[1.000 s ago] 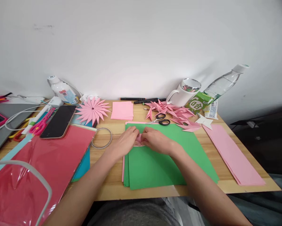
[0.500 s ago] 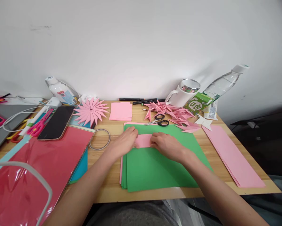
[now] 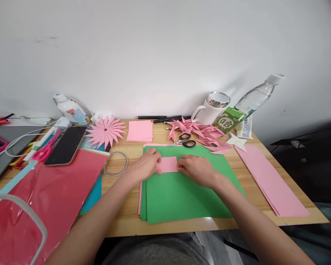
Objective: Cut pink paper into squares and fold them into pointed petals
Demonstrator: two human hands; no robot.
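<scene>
A small pink paper rectangle [image 3: 167,164], apparently folded over, lies on the stack of green paper [image 3: 187,198]. My left hand [image 3: 149,163] grips its left end, fingers curled and the thumb along the lower edge. At the right end sits my right hand [image 3: 195,168], its fingers bent together against the paper's edge; the fingertips are partly hidden. Just beyond the hands, black-handled scissors [image 3: 189,142] rest at the green stack's far edge. Behind them is a heap of folded pink paper pieces [image 3: 209,132].
Pink squares [image 3: 139,130] and a pink paper star wheel [image 3: 105,130] lie at the back left. A phone [image 3: 66,145], a metal ring [image 3: 115,163] and a red packet [image 3: 57,184] are leftward. Rightward are a white mug [image 3: 209,110], a leaning bottle [image 3: 256,96] and pink strips [image 3: 270,180].
The right fingers have shifted to the paper's right edge, so more of its right end shows. My left hand keeps its hold. The whole view has moved slightly.
</scene>
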